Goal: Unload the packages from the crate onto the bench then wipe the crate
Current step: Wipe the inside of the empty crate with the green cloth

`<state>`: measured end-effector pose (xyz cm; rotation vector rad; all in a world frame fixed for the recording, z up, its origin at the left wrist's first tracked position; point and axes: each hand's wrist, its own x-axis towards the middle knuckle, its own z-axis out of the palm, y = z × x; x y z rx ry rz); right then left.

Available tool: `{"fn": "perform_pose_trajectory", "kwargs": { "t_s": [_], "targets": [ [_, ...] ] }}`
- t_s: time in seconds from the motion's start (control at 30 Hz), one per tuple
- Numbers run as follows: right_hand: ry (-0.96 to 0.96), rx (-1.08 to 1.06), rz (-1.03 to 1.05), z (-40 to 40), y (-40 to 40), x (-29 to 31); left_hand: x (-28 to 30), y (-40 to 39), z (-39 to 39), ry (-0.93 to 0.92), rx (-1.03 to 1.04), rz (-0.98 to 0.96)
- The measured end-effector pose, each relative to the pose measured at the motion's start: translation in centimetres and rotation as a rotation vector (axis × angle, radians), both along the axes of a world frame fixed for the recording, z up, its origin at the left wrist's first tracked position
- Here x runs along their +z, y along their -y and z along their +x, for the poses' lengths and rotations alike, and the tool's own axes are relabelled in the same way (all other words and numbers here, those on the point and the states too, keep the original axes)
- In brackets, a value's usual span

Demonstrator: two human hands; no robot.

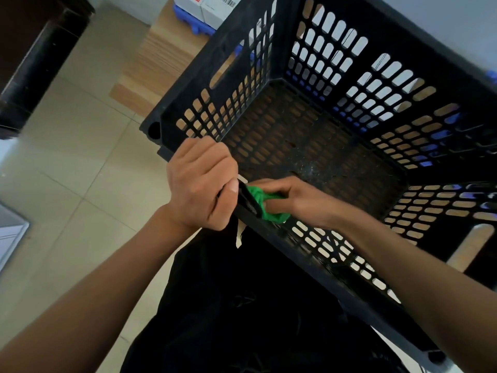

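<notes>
Head view, looking down. Left hand (pixel 200 181) curled over the near rim of the black crate (pixel 309 146), fingers wrapped round the edge, thumb lying along the top, forearm reaching in from the lower left. Right hand (pixel 293 199) inside the crate, just beside the left, fingers closed round a bunched green cloth (pixel 265 205) and pressing it against the inner face of the near wall; right forearm crossing over that wall from the lower right.

One crate, resting on a pale wooden bench (pixel 161 63), its perforated floor bare, dusty specks showing near the middle. One cloth. Two white packages (pixel 212 8) at the top edge, sitting on the bench behind the crate's far left corner on a blue plastic piece (pixel 193 22); more blue and white shapes glimpsed through the slots of the far and right walls, too broken up to count.

Beige tiled floor (pixel 67 162) to the left. Dark furniture (pixel 35 63) in the upper left corner. Black clothing (pixel 242 305) filling the lower middle between the forearms, hiding the floor there. Left hand covering part of the near rim; cloth partly tucked behind that rim.
</notes>
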<state>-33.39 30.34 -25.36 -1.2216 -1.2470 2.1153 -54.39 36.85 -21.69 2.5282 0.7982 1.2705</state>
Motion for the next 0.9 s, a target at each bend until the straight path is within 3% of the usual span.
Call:
{"fn": "perform_pose_trajectory", "kwargs": {
  "t_s": [0.23,0.4,0.5,0.67,0.77,0.9],
  "targets": [
    [0.454,0.183,0.208,-2.6,-1.7,-5.9,-0.2,-0.1,-0.1,-0.04,-0.017,-0.025],
    [0.541,0.198,0.162,-3.2,-4.1,-7.5,0.1,-0.1,-0.1,-0.054,-0.018,-0.066],
    [0.471,0.072,0.105,-2.9,-5.5,-6.6,0.9,0.1,-0.4,-0.03,-0.024,-0.124],
    [0.106,-0.299,0.04,-2.1,-6.7,-2.3,1.4,0.4,-2.1,-0.009,0.124,-0.109],
    [-0.027,-0.354,0.07,-3.2,-6.5,0.0,0.6,0.3,-2.2,-0.053,0.232,-0.066],
    [0.019,-0.299,0.135,-6.4,-5.0,0.4,-0.6,0.2,-1.8,-0.022,0.26,-0.03]
  ]
}}
